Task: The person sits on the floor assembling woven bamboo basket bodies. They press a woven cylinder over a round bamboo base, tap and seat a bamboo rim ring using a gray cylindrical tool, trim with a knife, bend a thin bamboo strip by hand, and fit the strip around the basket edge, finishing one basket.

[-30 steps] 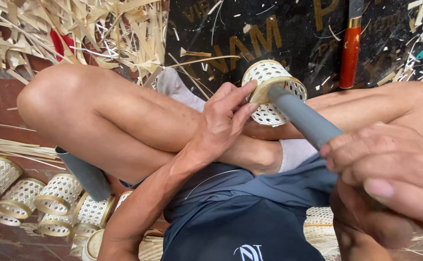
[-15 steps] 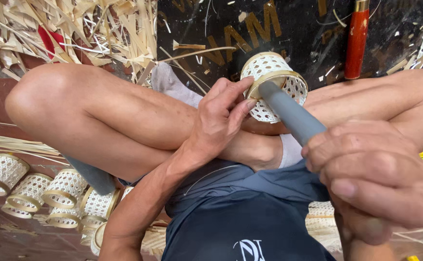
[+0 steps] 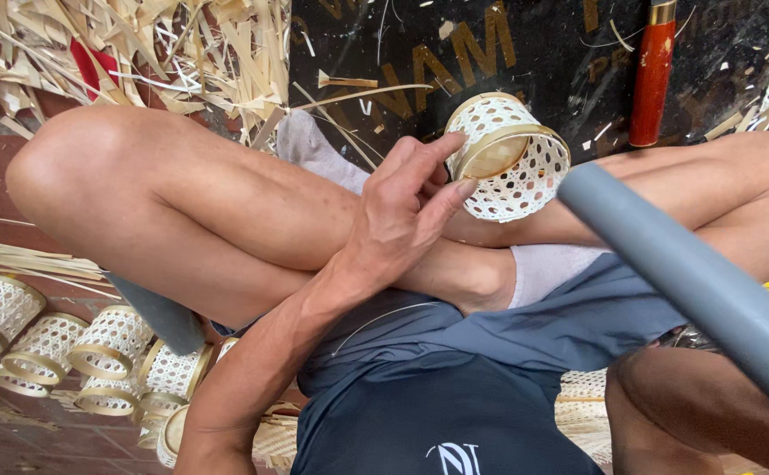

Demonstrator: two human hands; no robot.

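Observation:
My left hand (image 3: pixel 397 220) holds a small white woven basket (image 3: pixel 512 158) with a tan bamboo rim, fingertips on the rim. The basket is tilted on its side above my crossed legs, its open mouth facing me. A grey plastic pipe (image 3: pixel 692 273) slants from the right edge toward the basket, and its end hangs just clear of the rim. My right hand (image 3: pixel 692 413) shows only partly at the bottom right, under the pipe and very close to the camera, gripping it.
Several finished woven baskets (image 3: pixel 50 343) lie in a row at lower left. Loose bamboo strips (image 3: pixel 182 53) pile up at top left. A red-handled tool (image 3: pixel 652 70) lies on the dark mat (image 3: pixel 384 53). Another grey pipe piece (image 3: pixel 160 312) pokes out under my thigh.
The grey pipe was inside the basket. It has come out and drawn back toward the right, while my left hand keeps the basket in place and turns its mouth toward me.

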